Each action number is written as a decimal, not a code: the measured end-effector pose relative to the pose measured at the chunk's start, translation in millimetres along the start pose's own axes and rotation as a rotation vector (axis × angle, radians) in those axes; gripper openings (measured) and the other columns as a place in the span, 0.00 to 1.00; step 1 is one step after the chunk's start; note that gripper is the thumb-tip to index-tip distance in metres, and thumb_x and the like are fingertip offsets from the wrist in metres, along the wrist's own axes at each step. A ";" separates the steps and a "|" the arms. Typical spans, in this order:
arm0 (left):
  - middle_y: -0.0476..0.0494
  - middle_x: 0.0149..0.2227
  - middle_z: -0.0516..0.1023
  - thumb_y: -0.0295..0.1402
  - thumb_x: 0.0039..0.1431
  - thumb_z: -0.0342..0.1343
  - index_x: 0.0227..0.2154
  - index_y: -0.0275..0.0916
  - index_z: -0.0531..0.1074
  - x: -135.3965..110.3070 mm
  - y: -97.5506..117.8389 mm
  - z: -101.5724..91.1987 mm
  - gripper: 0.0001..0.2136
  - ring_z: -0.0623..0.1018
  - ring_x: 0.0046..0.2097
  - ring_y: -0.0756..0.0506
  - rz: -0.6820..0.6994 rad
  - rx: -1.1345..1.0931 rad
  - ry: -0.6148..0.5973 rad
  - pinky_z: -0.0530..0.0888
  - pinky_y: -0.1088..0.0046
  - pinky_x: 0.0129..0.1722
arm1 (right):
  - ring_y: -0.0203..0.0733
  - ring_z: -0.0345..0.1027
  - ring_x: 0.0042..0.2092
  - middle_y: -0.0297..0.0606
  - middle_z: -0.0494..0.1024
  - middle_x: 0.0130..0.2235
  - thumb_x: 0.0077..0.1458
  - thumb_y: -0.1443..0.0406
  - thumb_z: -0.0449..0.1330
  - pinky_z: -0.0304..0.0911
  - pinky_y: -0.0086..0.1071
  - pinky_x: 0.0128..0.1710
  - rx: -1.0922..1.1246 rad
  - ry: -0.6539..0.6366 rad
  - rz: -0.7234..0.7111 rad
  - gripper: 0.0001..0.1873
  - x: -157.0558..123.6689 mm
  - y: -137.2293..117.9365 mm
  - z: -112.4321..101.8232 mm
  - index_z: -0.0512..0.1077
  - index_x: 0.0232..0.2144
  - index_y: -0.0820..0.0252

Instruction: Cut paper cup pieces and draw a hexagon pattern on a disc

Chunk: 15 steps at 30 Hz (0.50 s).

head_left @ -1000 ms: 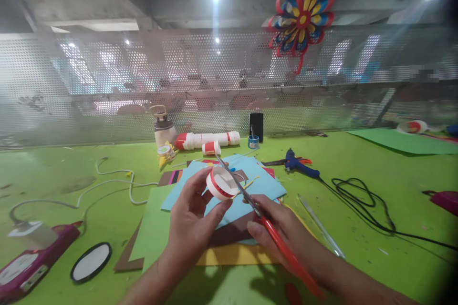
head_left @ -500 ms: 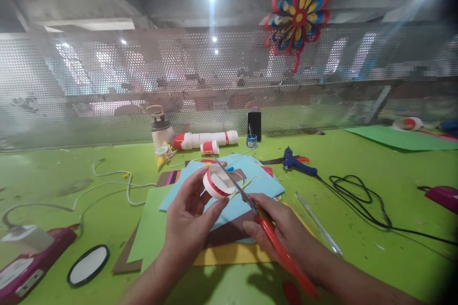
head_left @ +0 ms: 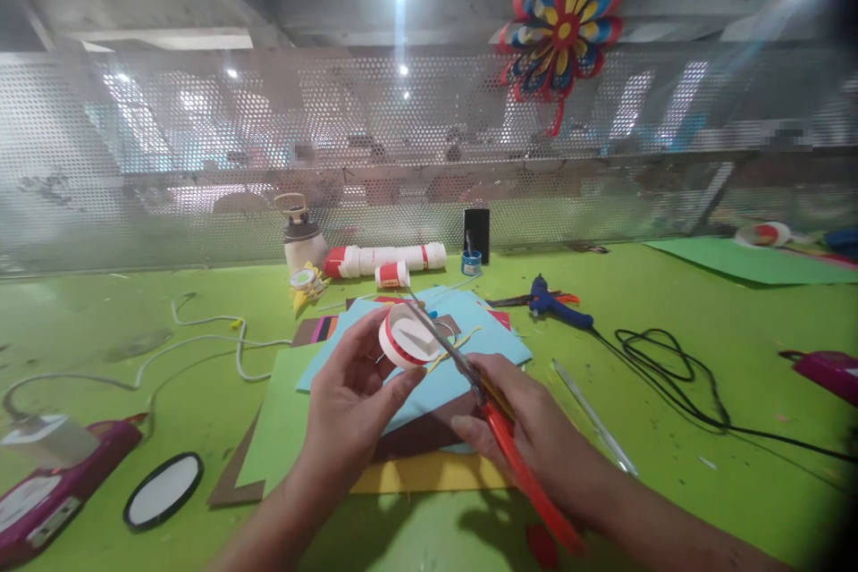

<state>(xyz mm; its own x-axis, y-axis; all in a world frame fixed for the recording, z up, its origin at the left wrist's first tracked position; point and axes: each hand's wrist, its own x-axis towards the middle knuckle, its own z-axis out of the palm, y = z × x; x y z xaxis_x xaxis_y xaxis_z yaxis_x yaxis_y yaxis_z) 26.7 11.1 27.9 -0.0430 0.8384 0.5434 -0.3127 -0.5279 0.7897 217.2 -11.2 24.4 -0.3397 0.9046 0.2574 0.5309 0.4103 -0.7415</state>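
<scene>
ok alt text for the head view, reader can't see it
A left hand holds a small white ring with a red band while the right hand holds red scissors, blades across its rim. Below lie coloured paper sheets on a green table, with a blue glue gun behind and a paper flower up on the mesh screen.

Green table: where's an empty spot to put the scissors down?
Bare green lies between the black cord and the green sheet, and behind the white cable at left. Crowded: the paper stack under the left hand, ring, right hand and scissors.
</scene>
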 end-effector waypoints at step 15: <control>0.43 0.49 0.79 0.19 0.47 0.65 0.47 0.45 0.73 -1.5 -1.6 -5.3 0.24 0.79 0.49 0.44 0.078 -0.055 -0.038 0.78 0.74 0.46 | 0.45 0.63 0.38 0.39 0.69 0.40 0.54 0.60 0.62 0.60 0.37 0.37 -0.258 0.103 -0.076 0.22 -2.8 -6.8 -11.9 0.64 0.51 0.56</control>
<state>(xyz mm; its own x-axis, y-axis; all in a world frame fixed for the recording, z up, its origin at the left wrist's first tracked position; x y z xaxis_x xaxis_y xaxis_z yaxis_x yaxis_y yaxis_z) 22.2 11.5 24.3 -0.0340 0.7887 0.6139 -0.3618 -0.5823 0.7281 223.7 -15.1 36.1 -0.3124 0.8717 0.3776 0.6915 0.4812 -0.5387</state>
